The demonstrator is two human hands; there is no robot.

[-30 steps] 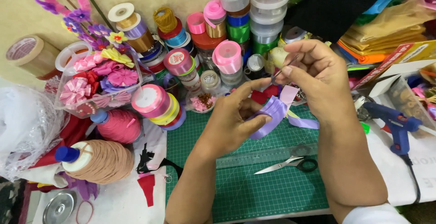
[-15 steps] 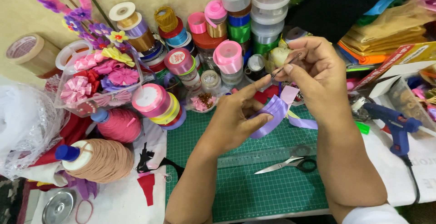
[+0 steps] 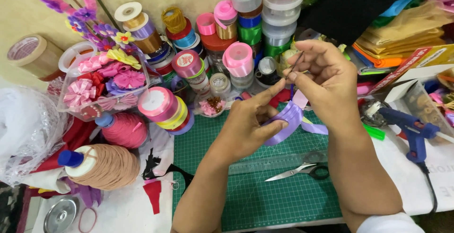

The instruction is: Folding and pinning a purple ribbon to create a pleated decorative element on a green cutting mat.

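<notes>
**Needle raised over folded lilac ribbon**

Head view: the left hand [image 3: 248, 129], fingers curled shut, pinches a folded lilac satin ribbon [image 3: 288, 119] above the green gridded cutting mat [image 3: 265, 195]. At its one o'clock the right hand [image 3: 326, 79] grips a thin metal needle [image 3: 294, 66] between closed fingertips. The folds look loosely held; a slackened pinch could let them spring apart, or the needle prick the forefinger.

Glossy satin lilac ribbon [image 3: 288, 119], matt green cutting mat [image 3: 265, 190], shiny metal scissors [image 3: 295, 171], blue plastic glue gun [image 3: 411, 129].
</notes>
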